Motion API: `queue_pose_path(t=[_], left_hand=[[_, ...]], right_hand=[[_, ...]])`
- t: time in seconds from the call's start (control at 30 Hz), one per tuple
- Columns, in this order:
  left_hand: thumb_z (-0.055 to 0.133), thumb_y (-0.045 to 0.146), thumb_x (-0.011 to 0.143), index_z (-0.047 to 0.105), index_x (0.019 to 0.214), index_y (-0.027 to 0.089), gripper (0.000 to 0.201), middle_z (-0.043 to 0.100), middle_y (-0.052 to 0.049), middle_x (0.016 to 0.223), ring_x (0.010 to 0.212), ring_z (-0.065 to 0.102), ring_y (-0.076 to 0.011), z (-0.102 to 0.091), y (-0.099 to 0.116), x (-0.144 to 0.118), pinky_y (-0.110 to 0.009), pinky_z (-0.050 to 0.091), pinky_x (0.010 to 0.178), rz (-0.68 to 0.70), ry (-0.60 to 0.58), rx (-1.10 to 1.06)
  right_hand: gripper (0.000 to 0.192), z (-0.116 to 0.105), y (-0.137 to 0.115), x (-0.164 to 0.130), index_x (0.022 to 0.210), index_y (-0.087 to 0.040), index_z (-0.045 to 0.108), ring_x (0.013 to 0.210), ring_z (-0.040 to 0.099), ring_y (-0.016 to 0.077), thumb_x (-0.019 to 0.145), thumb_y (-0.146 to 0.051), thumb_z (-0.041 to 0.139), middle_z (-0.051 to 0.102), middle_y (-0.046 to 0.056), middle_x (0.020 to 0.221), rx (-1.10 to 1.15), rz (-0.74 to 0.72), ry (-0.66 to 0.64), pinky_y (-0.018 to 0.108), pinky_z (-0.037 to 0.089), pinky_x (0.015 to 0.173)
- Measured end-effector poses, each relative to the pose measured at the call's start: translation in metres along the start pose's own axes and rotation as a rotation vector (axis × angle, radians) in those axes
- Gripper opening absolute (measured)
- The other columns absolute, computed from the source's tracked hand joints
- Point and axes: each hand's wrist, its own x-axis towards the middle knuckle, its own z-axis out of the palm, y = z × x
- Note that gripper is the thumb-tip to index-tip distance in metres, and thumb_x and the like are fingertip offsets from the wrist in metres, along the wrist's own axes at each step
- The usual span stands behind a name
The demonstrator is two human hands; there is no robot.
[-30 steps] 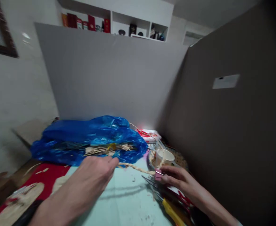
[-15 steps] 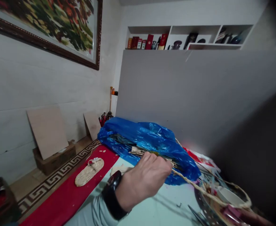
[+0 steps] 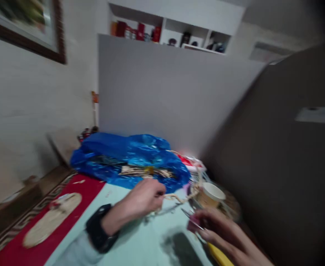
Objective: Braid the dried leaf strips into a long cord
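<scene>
Your left hand (image 3: 144, 195) pinches the twisted straw cord (image 3: 179, 197) taut near the worktop's far edge; your right hand (image 3: 220, 231) grasps its pink-clipped end, by the blue bag (image 3: 140, 157).

A crinkled blue plastic bag (image 3: 129, 159) lies behind the pale green tabletop (image 3: 151, 244); a small cream paper cup (image 3: 210, 194) stands to its right, a flat woven straw sole (image 3: 51, 220) to its left.

No readable text anywhere, frame is motion-blurred. Red boxes (image 3: 140, 31) on the shelf far above the left hand (image 3: 144, 195) show no legible print; pale label (image 3: 317, 114) on the brown panel up-right of the right hand (image 3: 217, 231) reads blank.
</scene>
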Motion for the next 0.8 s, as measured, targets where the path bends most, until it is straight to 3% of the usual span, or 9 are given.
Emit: queue_pose_path(t=[0.1,0.17,0.27,0.37,0.47,0.63,0.8], left_hand=[[0.045,0.018,0.079,0.054,0.064,0.021,0.017,0.056,0.002,0.069,0.066,0.05,-0.0147,-0.003,-0.004,0.004,-0.025,0.033,0.059,0.005,-0.056,-0.079],[0.042,0.021,0.083,0.054,0.066,0.021,0.02,0.055,0.003,0.068,0.065,0.05,-0.0142,-0.003,-0.005,0.007,-0.023,0.032,0.057,-0.016,-0.118,-0.116],[0.039,0.024,0.087,0.056,0.067,0.021,0.027,0.056,0.004,0.064,0.061,0.05,-0.014,0.002,-0.005,0.008,-0.022,0.031,0.054,-0.076,-0.21,-0.155],[0.04,0.027,0.088,0.058,0.068,0.02,0.027,0.059,0.003,0.067,0.064,0.05,-0.0149,0.012,-0.006,0.009,-0.023,0.03,0.055,-0.125,-0.254,-0.163],[0.04,0.025,0.087,0.057,0.068,0.02,0.026,0.052,0.004,0.064,0.061,0.043,-0.0135,0.02,-0.007,0.011,-0.023,0.027,0.054,-0.13,-0.3,-0.159],[0.039,0.025,0.089,0.048,0.067,0.021,0.024,0.039,0.006,0.062,0.059,0.033,-0.0117,0.028,-0.005,0.012,-0.023,0.023,0.052,-0.046,-0.404,-0.124],[0.037,0.028,0.092,0.039,0.065,0.022,0.027,0.036,0.007,0.062,0.057,0.031,-0.0112,0.033,-0.006,0.01,-0.024,0.022,0.053,0.027,-0.445,-0.062]], right_hand=[[0.024,0.007,-0.039,0.013,0.103,-0.022,0.062,0.1,0.06,0.0214,0.092,-0.042,0.054,0.065,0.005,0.103,0.163,-0.025,-0.044,0.031,0.047,0.091],[0.023,0.008,-0.044,0.022,0.103,-0.021,0.062,0.097,0.06,0.0188,0.092,-0.039,0.055,0.064,0.004,0.1,0.266,-0.066,-0.072,0.03,0.046,0.088],[0.019,0.01,-0.033,0.026,0.1,-0.018,0.062,0.092,0.059,0.0173,0.089,-0.033,0.06,0.064,0.003,0.097,0.357,-0.038,-0.09,0.029,0.046,0.084],[0.022,0.013,-0.021,0.027,0.102,-0.017,0.064,0.092,0.06,0.0184,0.083,-0.029,0.066,0.066,0.004,0.098,0.382,0.085,-0.039,0.031,0.046,0.083],[0.027,0.015,-0.013,0.029,0.103,-0.016,0.066,0.095,0.062,0.0206,0.079,-0.029,0.07,0.068,0.006,0.101,0.405,0.156,0.007,0.034,0.046,0.086],[0.023,0.022,0.006,0.031,0.098,-0.017,0.068,0.096,0.064,0.0212,0.078,-0.029,0.071,0.071,0.007,0.101,0.497,0.08,0.028,0.033,0.046,0.086],[0.013,0.027,0.017,0.03,0.09,-0.016,0.071,0.075,0.06,0.0153,0.082,-0.024,0.065,0.069,0.003,0.081,0.295,0.066,0.083,0.025,0.044,0.068]])
